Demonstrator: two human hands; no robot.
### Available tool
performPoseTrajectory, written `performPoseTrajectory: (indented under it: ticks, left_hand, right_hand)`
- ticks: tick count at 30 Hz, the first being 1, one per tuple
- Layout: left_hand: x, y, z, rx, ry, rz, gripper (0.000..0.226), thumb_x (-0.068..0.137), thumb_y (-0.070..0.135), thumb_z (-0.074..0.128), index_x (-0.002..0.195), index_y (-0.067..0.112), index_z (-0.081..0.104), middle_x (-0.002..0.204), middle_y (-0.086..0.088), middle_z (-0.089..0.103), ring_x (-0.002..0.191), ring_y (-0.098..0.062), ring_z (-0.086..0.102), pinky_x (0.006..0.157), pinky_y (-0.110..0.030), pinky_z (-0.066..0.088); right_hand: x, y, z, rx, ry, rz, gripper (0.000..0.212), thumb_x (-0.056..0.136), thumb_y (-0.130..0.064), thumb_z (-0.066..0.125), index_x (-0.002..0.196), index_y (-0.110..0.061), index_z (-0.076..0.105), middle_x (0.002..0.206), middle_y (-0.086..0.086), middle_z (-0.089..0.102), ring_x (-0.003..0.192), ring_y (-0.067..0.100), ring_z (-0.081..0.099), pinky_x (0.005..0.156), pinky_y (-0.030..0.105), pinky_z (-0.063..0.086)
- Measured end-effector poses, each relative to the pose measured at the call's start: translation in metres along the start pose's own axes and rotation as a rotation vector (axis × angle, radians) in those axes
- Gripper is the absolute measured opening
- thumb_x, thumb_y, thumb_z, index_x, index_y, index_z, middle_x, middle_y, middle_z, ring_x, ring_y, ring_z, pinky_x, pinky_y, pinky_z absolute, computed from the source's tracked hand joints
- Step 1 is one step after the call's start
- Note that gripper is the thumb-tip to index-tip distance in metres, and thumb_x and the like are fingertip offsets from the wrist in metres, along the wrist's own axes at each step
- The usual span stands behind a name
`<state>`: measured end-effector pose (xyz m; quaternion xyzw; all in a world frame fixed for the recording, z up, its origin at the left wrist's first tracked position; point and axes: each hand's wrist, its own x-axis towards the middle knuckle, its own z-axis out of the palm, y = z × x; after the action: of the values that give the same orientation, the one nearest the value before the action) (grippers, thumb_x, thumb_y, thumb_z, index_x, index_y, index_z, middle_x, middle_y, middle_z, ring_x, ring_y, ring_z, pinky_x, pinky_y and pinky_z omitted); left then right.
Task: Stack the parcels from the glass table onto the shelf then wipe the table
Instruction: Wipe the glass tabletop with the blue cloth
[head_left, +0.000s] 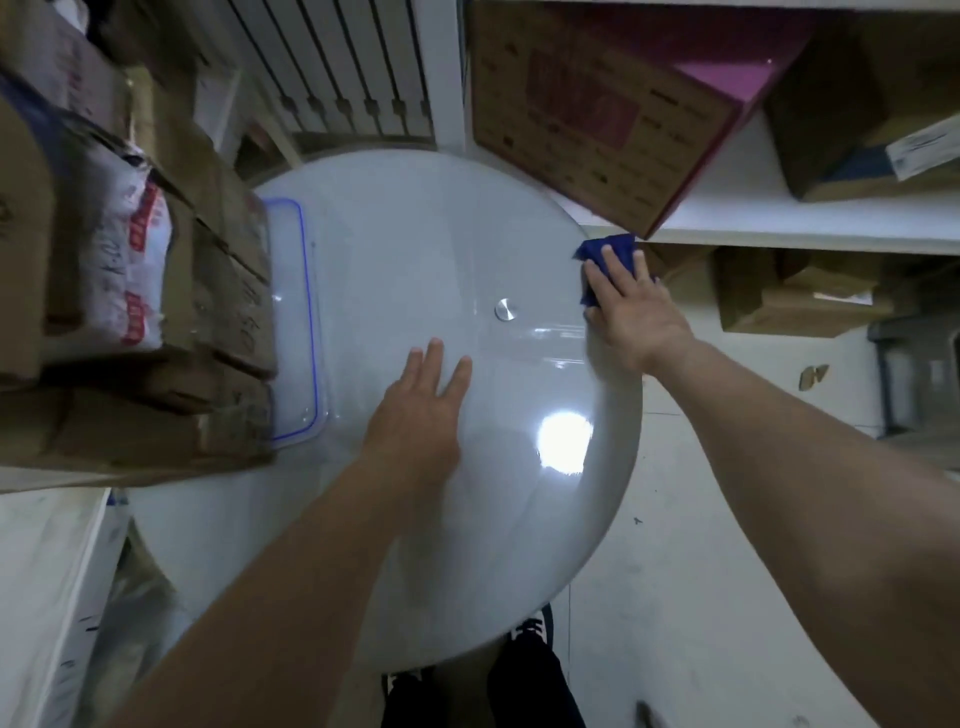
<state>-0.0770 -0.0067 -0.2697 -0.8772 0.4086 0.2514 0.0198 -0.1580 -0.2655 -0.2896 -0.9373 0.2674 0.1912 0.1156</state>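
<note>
At the left edge of the frame a stack of cardboard parcels (218, 322) rises in blurred layers, with a white plastic-wrapped parcel (130, 249) printed in red wedged among them. Just right of the stack, a clear plastic lid (293, 322) with a blue rim shows at the table's left edge; whether it lies on or under the glass cannot be told.

The round glass table (395, 244) fills the centre of the frame, its top bare of parcels. The left hand (421, 410) lies flat on the glass at centre frame, palm down, fingers straight and slightly spread, holding nothing. Right of its fingertips a small round metal fitting (505, 309) sits in the glass, and a bright glare of light (563, 441) shows lower right of the hand.

At the table's right rim the right hand (631, 312) presses a blue cloth (618, 249) onto the glass, fingers laid straight over it and thumb at its near edge.

A white shelf (810, 228) runs across the upper right of the frame. It carries a brown box (597, 119) with red print, tilted, its lower corner just above the cloth, a pink box (727, 78) behind it, and another cardboard box (852, 114) further right. More cardboard boxes (795, 296) sit beneath the shelf board.
</note>
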Motion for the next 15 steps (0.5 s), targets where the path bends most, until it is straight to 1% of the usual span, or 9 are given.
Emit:
performPoseTrajectory:
  ticks: [3, 6, 8, 10, 14, 15]
  left_hand:
    - [0.007, 0.005, -0.005, 0.058, -0.066, 0.001, 0.082, 0.087, 0.015, 0.047, 0.154, 0.021, -0.001, 0.16, -0.013, -0.015, 0.148, -0.032, -0.008, 0.118, -0.038, 0.02]
    - [0.007, 0.004, -0.009, 0.084, -0.12, -0.001, 0.086, 0.086, 0.02, 0.051, 0.154, 0.023, -0.002, 0.16, -0.012, -0.017, 0.148, -0.03, -0.009, 0.116, -0.038, 0.025]
    - [0.007, 0.003, -0.012, 0.087, -0.151, -0.001, 0.089, 0.085, 0.02, 0.054, 0.154, 0.023, -0.003, 0.16, -0.011, -0.017, 0.148, -0.03, -0.009, 0.115, -0.039, 0.025]
    - [0.008, 0.003, -0.014, 0.107, -0.18, 0.001, 0.092, 0.085, 0.019, 0.056, 0.153, 0.024, -0.005, 0.16, -0.01, -0.019, 0.148, -0.03, -0.01, 0.116, -0.04, 0.025]
    - [0.009, -0.001, -0.019, 0.109, -0.213, 0.001, 0.09, 0.086, 0.014, 0.052, 0.153, 0.028, -0.005, 0.16, -0.007, -0.021, 0.148, -0.027, -0.01, 0.117, -0.041, 0.023]
    - [0.006, -0.003, -0.022, 0.11, -0.225, 0.01, 0.088, 0.086, 0.012, 0.05, 0.153, 0.029, -0.005, 0.16, -0.007, -0.021, 0.149, -0.027, -0.009, 0.117, -0.042, 0.022]
  right_hand:
    - [0.01, 0.001, -0.005, -0.005, 0.004, -0.008, 0.057, 0.106, -0.033, 0.025, 0.157, -0.019, 0.004, 0.165, 0.006, -0.006, 0.15, 0.035, -0.009, 0.12, 0.046, 0.007]
    - [-0.016, -0.007, 0.013, 0.065, 0.09, 0.018, 0.057, 0.106, -0.033, 0.024, 0.157, -0.015, 0.007, 0.165, 0.008, -0.003, 0.15, 0.037, -0.007, 0.121, 0.047, 0.009]
    - [-0.041, -0.018, 0.031, 0.124, 0.145, 0.034, 0.057, 0.105, -0.035, 0.023, 0.157, -0.015, 0.009, 0.165, 0.006, -0.002, 0.15, 0.036, -0.009, 0.121, 0.047, 0.006]
    - [-0.063, -0.03, 0.048, 0.147, 0.18, 0.029, 0.056, 0.105, -0.035, 0.022, 0.156, -0.016, 0.011, 0.165, 0.004, 0.0, 0.15, 0.033, -0.012, 0.12, 0.044, 0.0]
    - [-0.097, -0.053, 0.072, 0.173, 0.192, -0.008, 0.058, 0.103, -0.036, 0.025, 0.156, -0.015, 0.016, 0.165, 0.003, 0.003, 0.149, 0.027, -0.012, 0.118, 0.041, -0.003]
    - [-0.107, -0.06, 0.075, 0.183, 0.181, -0.01, 0.058, 0.103, -0.036, 0.026, 0.156, -0.015, 0.015, 0.165, 0.002, 0.001, 0.148, 0.026, -0.014, 0.116, 0.04, -0.005]
